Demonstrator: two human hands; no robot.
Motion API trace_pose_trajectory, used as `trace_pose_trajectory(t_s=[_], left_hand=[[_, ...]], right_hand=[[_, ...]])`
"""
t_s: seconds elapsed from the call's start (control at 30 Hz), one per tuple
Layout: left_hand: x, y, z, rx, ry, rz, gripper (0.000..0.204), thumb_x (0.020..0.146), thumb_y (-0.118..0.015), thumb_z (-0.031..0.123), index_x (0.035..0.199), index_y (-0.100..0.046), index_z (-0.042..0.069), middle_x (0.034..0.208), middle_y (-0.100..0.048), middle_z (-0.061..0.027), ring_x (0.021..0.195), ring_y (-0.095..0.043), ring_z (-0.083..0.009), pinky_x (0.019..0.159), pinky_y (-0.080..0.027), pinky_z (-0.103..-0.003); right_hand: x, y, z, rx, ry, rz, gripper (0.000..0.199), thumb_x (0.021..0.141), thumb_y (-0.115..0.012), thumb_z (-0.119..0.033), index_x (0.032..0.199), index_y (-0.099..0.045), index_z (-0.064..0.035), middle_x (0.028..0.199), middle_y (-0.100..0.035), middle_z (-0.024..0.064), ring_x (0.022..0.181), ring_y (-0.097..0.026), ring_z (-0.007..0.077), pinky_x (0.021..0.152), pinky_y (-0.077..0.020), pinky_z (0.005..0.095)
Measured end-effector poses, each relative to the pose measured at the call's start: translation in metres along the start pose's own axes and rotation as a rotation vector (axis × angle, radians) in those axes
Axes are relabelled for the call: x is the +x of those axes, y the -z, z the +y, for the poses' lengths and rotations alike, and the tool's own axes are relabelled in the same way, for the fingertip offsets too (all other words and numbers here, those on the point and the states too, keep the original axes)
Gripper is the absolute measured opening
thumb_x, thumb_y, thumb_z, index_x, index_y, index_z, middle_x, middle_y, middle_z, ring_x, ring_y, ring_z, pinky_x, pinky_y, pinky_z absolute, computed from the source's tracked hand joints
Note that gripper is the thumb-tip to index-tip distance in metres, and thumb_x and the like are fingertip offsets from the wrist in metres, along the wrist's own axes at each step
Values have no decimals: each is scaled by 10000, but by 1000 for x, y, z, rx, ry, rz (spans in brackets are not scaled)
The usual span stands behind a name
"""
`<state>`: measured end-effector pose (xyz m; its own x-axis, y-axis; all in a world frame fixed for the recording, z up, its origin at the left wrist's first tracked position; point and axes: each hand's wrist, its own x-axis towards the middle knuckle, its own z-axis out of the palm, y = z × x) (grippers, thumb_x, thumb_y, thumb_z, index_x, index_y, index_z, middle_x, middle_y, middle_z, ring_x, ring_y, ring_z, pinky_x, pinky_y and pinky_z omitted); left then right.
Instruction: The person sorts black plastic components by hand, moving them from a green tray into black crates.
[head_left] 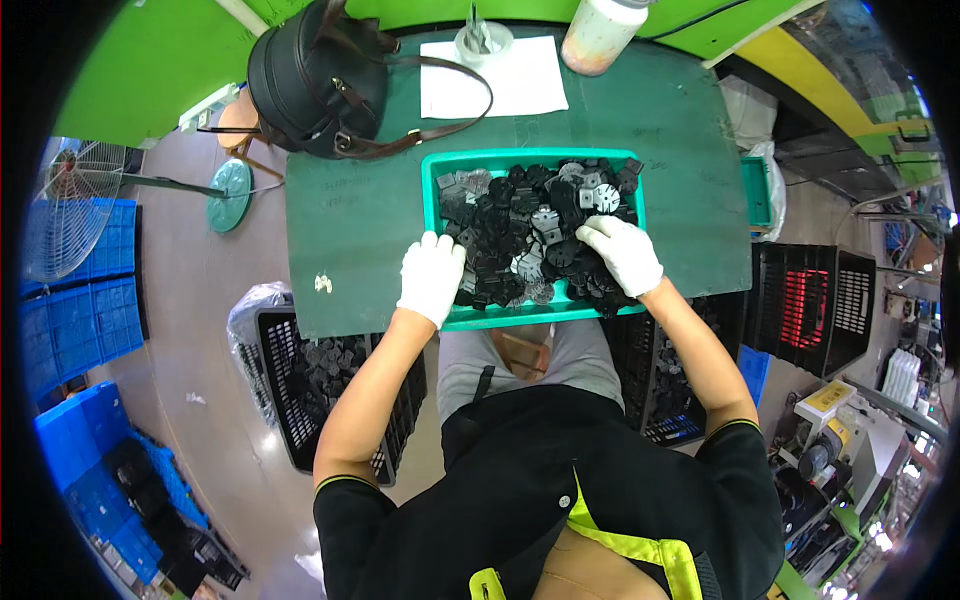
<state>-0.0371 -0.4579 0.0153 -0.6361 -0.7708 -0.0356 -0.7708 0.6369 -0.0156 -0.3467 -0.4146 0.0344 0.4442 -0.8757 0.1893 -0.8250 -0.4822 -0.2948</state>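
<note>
A teal plastic tray (432, 190) at the table's near edge is heaped with small black plastic parts (495, 215); some are grey, some clear. White gloves cover both hands. Over the tray's left wall is my left hand (432, 277), its fingers bent together; whatever they hold, if anything, is hidden. My right hand (625, 255) reaches in from the right side, fingers drawn together with their tips down among the parts; what is between them cannot be made out. Beyond those fingertips lies a round white-grey part (606, 198), and a grey part (546, 222) lies to their left.
On the green table (350, 250) stand a black bag (320, 85) with a strap, a white paper (535, 85), a cup (484, 45) and a bottle (603, 35). Black crates with parts flank my legs, the left crate (290, 400) nearest. A fan (75, 210) stands left.
</note>
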Motion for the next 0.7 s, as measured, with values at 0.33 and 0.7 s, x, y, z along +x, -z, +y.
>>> trace_pose_trajectory(t_s=[0.33,0.7], left_hand=[[7,20,5,249,-108,-62,100,741,-556,136,827,-562,84,771,-542,-54,802,-551,-231,602,-477,-341],[-26,26,-12,-375,-4,198,109,787,-642,122,870,-622,55,799,-612,-82,796,-585,-241,681,-470,-345]], right_hand=[[13,8,-14,297,-15,282,225,720,-611,-3,929,-661,-68,964,-634,79,788,-620,237,674,-515,322],[10,-31,-30,399,-92,508,135,763,-679,-89,893,-704,-65,865,-670,54,830,-606,202,738,-478,311]])
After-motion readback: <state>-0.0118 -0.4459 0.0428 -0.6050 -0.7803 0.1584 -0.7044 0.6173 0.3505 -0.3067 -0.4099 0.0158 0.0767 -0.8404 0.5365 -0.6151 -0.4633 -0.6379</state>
